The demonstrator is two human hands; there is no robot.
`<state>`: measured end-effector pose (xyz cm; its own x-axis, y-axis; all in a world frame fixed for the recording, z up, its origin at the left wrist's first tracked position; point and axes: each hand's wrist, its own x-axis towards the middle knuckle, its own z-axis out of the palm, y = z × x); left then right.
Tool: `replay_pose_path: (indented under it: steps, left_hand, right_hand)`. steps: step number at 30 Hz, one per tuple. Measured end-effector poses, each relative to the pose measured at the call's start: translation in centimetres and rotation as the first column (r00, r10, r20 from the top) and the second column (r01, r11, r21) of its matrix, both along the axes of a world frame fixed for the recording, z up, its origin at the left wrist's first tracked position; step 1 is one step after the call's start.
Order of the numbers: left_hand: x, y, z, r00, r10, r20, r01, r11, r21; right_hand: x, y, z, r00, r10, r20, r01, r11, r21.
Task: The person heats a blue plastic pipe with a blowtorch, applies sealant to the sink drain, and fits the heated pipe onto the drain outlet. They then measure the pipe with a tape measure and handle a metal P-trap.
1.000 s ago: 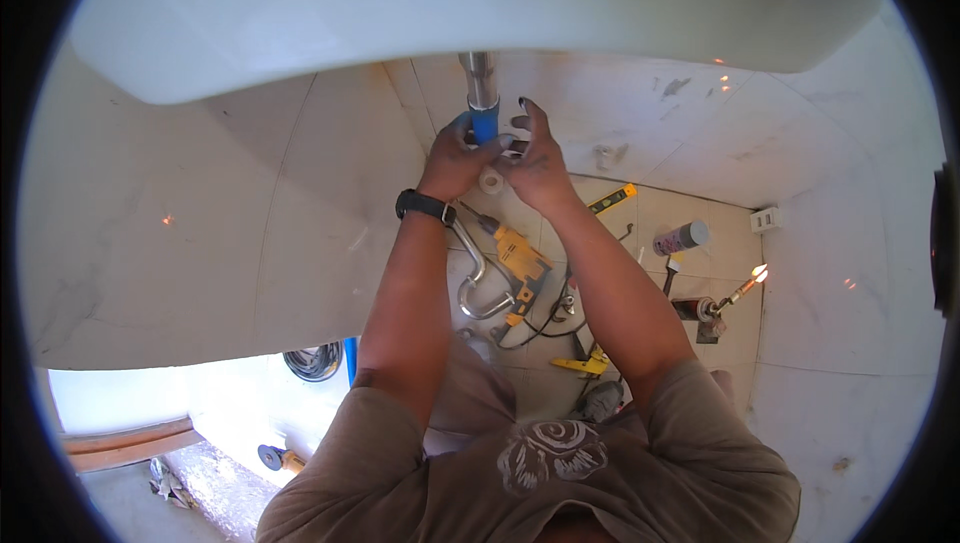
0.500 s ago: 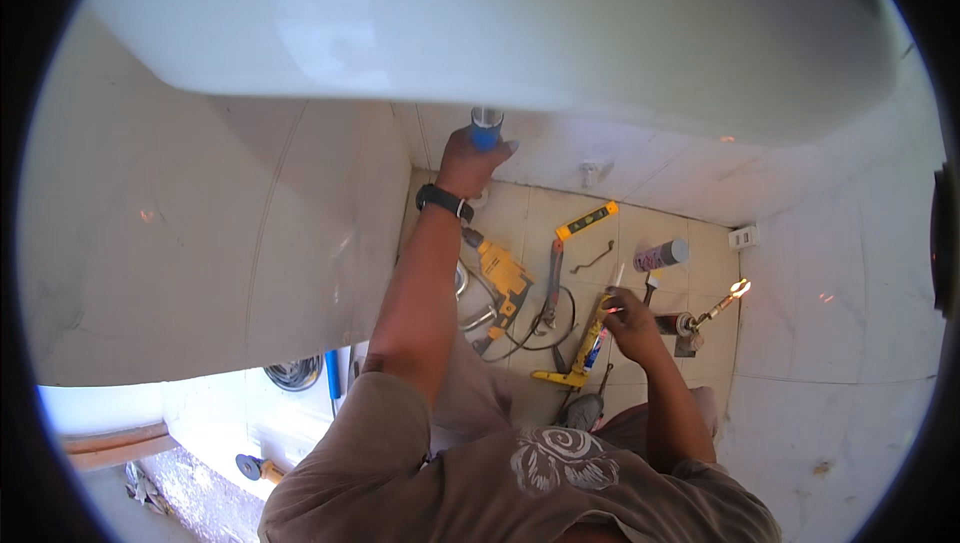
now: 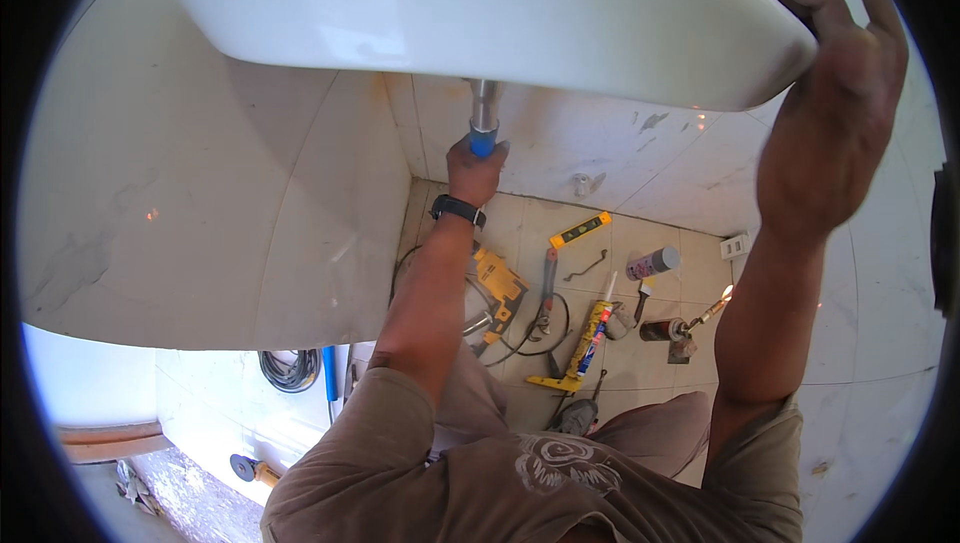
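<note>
Overhead, a white ceramic basin [image 3: 480, 18] fills the top of the view, seen from below, with tiled walls behind it. On the far left, low down, a coiled cable [image 3: 290, 368] lies beside a blue-handled tool [image 3: 330, 375]. Moving right, the left hand [image 3: 474, 169] reaches straight up and closes around the blue lower end of the drain pipe [image 3: 484, 118], a metal tube hanging from the underside of the basin; the pipe rises out of the top of the fist, and a black watch [image 3: 458, 209] sits on the wrist. Beneath that arm, on the tiled floor, lie a yellow power drill [image 3: 498, 283], a pipe wrench [image 3: 546, 293], a small yellow level [image 3: 579, 230], a caulking gun [image 3: 584, 341], a spray can [image 3: 653, 263] and a small blowtorch [image 3: 685, 326] with a lit flame. On the far right, the right hand [image 3: 835, 93] is raised high, fingers curled over the basin's right rim, gripping it, well apart from the pipe.
</note>
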<state>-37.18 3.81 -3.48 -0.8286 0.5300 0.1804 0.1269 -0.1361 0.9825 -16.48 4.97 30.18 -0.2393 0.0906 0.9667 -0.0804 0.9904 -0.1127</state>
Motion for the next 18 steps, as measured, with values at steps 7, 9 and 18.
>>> replay_pose_path:
  steps: [7, 9, 18]
  left_hand:
    - [0.8, -0.3, 0.4, 0.991, 0.062, -0.116, -0.063, 0.998, 0.001]
    - [1.0, -0.3, 0.5, 0.991, 0.072, -0.113, -0.071, 0.997, 0.017]
    - [0.3, -0.5, 0.7, 0.978, 0.065, -0.196, -0.080, 0.994, -0.068]
  right_hand:
    - [-0.9, 1.1, 0.0, 0.980, -0.143, -0.137, 0.185, 0.907, 0.378]
    - [-1.9, 1.8, -0.4, 0.970, -0.080, -0.232, 0.161, 0.921, 0.355]
    - [-1.4, 2.0, 0.2, 0.987, -0.042, -0.158, 0.119, 0.849, 0.515]
